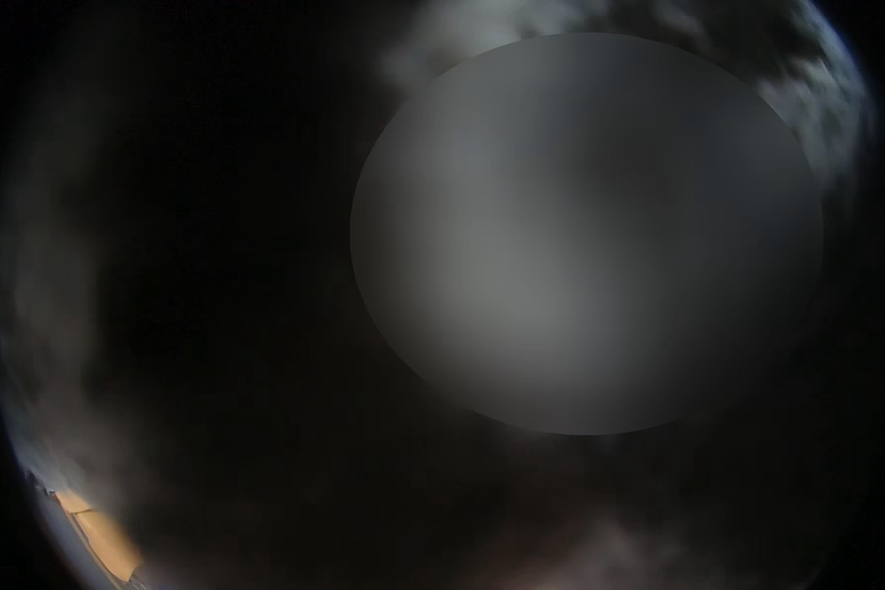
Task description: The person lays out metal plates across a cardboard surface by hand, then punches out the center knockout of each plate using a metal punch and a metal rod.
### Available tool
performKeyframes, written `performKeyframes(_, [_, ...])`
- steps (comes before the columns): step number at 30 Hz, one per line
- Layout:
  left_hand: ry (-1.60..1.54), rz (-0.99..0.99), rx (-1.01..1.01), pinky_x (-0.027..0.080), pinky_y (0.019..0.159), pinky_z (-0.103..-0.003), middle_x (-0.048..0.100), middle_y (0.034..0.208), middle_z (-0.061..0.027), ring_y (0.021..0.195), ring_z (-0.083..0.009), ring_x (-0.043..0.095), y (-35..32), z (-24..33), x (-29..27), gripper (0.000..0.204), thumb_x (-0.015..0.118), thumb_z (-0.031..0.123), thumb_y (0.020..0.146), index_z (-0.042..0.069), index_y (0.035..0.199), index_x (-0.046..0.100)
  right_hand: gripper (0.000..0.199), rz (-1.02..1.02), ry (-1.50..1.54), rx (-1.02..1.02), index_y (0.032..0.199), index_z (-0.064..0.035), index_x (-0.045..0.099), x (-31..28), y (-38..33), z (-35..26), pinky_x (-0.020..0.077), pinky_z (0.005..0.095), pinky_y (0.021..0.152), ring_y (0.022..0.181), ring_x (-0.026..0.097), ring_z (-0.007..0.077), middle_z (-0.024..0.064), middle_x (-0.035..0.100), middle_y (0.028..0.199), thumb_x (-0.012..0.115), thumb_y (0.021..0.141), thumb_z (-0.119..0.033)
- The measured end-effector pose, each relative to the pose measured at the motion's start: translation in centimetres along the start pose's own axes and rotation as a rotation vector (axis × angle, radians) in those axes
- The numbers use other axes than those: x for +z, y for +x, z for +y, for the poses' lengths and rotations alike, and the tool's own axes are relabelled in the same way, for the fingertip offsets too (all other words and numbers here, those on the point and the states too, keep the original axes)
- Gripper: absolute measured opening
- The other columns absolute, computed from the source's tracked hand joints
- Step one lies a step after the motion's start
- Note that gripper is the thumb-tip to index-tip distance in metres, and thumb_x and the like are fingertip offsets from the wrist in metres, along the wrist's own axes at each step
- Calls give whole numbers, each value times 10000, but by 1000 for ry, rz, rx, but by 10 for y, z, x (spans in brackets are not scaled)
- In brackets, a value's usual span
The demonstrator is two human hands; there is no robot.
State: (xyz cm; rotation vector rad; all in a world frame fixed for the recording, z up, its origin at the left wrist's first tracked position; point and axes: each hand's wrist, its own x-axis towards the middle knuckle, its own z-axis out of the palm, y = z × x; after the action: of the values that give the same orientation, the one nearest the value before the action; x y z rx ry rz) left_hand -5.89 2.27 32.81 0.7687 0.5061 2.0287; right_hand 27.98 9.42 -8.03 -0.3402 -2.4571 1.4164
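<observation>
Neither my left hand nor my right hand can be made out. Something dark and out of focus [226, 295] covers most of the head view, very close to the camera. A smooth grey blurred oval [580, 236] lies over the middle and right, and hides whatever is behind it. Along the bottom, right of the middle, is a faint pinkish-grey smear [610, 556], too blurred to name.
At the lower left rim, a small tan flat surface [105, 543] with a dark seam shows beside a grey strip [74, 551]. Pale grey mottled patches [821, 108] show at the upper right, their kind unclear.
</observation>
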Motion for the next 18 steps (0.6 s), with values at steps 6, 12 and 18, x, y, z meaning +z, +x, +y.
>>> performKeyframes(6, [48, 33, 1, 527, 1039, -522, 610, 1349, -281, 1210, -399, 640, -15, 3, 8, 743, 378, 594, 1087, -59, 1406, 533, 489, 307, 507, 486, 1371, 21, 599, 73, 7, 24, 489, 449, 1137, 1256, 617, 313, 153, 660, 1274, 709, 1073, -351])
performKeyframes(12, [105, 89, -22, 528, 1015, -510, 619, 1317, -273, 1181, -391, 645, -35, 0, 17, 712, 388, 571, 1084, -58, 1380, 546, 504, 142, 788, 431, 1428, -15, 562, 67, 8, -9, 469, 478, 1159, 1301, 593, 325, 153, 631, 1343, 648, 1092, -380])
performKeyframes(18, [117, 118, -117, 530, 992, -498, 628, 1285, -265, 1151, -382, 649, -43, -31, 31, 683, 398, 547, 1080, -57, 1353, 559, 526, 41, 1122, 382, 1496, -58, 518, 24, 8, -55, 444, 512, 1186, 1356, 564, 340, 153, 596, 1426, 574, 1114, -416])
